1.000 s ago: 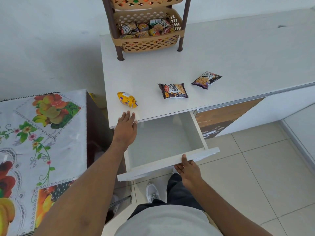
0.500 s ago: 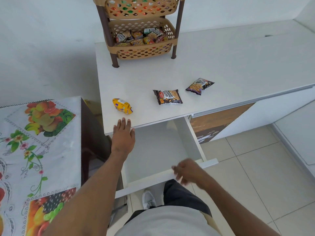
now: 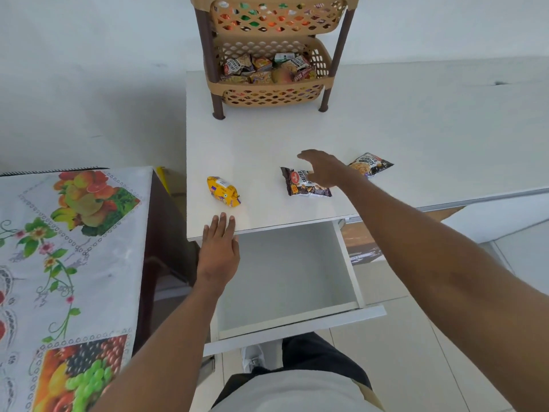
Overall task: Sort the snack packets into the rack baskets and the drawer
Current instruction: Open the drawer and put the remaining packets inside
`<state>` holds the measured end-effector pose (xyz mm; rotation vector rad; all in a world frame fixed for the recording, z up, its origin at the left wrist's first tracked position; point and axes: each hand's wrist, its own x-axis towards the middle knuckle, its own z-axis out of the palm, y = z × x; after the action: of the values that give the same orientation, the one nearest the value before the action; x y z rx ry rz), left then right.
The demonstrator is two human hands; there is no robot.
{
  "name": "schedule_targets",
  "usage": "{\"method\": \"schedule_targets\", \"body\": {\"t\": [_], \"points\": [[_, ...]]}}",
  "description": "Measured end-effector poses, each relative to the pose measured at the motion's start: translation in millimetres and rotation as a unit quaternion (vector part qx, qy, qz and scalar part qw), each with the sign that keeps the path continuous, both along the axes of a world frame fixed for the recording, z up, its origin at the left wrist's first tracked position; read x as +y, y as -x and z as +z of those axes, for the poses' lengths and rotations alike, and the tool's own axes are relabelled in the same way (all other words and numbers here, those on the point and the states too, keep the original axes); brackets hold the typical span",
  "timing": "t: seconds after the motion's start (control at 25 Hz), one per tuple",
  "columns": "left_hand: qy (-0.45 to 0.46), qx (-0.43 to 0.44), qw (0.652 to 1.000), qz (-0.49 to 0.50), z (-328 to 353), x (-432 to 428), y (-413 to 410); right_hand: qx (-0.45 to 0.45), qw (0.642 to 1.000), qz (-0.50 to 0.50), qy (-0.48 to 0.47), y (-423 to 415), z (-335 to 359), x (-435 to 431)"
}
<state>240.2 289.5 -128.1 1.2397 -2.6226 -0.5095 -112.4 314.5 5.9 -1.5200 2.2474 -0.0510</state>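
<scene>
Three snack packets lie on the white counter: a yellow packet at the left, a dark salted-peanuts packet in the middle and a second peanuts packet to the right. My right hand hovers over the middle packet with fingers spread and nothing held. My left hand rests flat on the counter's front edge, just below the yellow packet. The white drawer under the counter stands pulled out with nothing in it. A tan rack at the back holds several packets in its baskets.
A table with a fruit-print cloth stands close on the left. Tiled floor lies to the right of the drawer. My legs and a shoe show below the drawer front.
My right hand let go of the drawer front and reached up over the counter to the middle packet. My left hand stayed on the counter edge. The camera moved closer.
</scene>
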Motion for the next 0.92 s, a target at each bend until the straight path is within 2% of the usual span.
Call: {"method": "schedule_targets", "body": {"t": [0.12,0.2,0.4,0.6,0.72,0.84,0.92], "points": [[0.009,0.013,1.000,0.003,0,2,-1,0.012,0.992,0.051,-0.116,23,-13,-21],[0.010,0.014,1.000,0.005,0,3,1,0.011,0.988,0.057,-0.145,30,-20,-24],[0.022,0.010,1.000,0.009,0,4,2,-0.036,0.992,0.028,-0.117,27,-18,-18],[0.011,0.019,1.000,0.020,2,7,4,-0.061,0.988,0.038,-0.135,12,-4,8],[0.010,0.026,0.999,0.025,2,9,5,-0.162,0.980,-0.023,-0.109,1,2,37],[0.013,0.026,0.999,0.032,2,10,7,-0.348,0.928,-0.061,-0.119,-19,-2,75],[0.015,0.022,0.999,0.037,2,11,9,-0.423,0.885,-0.059,-0.187,-38,-21,98]]}}
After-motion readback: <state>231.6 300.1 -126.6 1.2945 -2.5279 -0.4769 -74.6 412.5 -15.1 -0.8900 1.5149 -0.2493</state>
